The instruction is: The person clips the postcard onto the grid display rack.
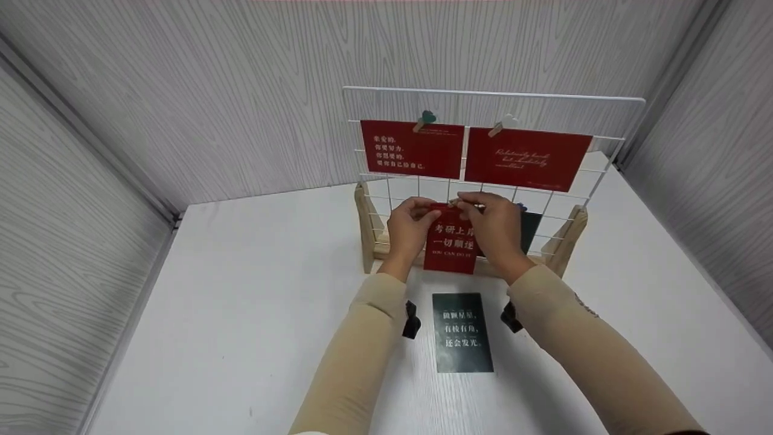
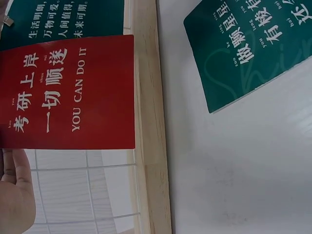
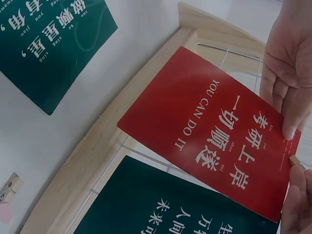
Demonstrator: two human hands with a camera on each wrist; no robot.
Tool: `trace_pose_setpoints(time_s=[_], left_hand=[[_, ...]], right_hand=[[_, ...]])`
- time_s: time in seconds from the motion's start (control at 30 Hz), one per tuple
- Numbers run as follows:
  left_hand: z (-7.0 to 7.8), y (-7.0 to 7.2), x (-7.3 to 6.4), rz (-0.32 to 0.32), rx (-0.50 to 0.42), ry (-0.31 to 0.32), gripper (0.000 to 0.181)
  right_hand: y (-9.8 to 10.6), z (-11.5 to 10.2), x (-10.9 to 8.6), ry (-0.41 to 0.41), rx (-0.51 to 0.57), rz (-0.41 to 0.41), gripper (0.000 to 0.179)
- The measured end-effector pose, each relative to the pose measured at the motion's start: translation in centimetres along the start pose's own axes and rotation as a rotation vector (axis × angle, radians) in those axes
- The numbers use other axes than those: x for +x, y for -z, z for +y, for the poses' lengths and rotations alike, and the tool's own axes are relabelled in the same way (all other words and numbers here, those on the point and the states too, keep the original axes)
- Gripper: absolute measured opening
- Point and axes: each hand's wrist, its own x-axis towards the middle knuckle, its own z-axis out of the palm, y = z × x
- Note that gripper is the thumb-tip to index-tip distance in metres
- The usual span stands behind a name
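Note:
A red card with white lettering hangs in front of the white wire grid. My left hand pinches its upper left corner, thumb in front, as the right wrist view shows. With my right hand I grip a small wooden clothespin at the card's top edge; whether it bites the wire is hidden. Right beside, partly behind the red card and my hand, a dark green card hangs on the grid.
Two red cards hang higher up, held by heart-topped clothespins. Wooden feet support the grid. A green card lies on the white table between my forearms. Another clothespin lies on the table.

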Motion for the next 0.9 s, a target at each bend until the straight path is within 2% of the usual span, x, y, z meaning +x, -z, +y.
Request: trace_pose_setpoints(time_s=[0.13,0.4,0.9], left_hand=[[0.06,-0.20,-0.01,0.027,0.012,0.002,0.015],[0.12,-0.42,-0.06,0.055,0.045,-0.017,0.013],[0.26,-0.39,-0.09,0.086,0.098,-0.060,0.010]], right_hand=[[-0.13,-0.12,0.08,-0.002,-0.045,-0.004,0.023],[-0.25,-0.49,0.18,0.038,-0.217,0.014,0.023],[-0.76,-0.54,0.61,0.041,-0.249,-0.020,0.022]])
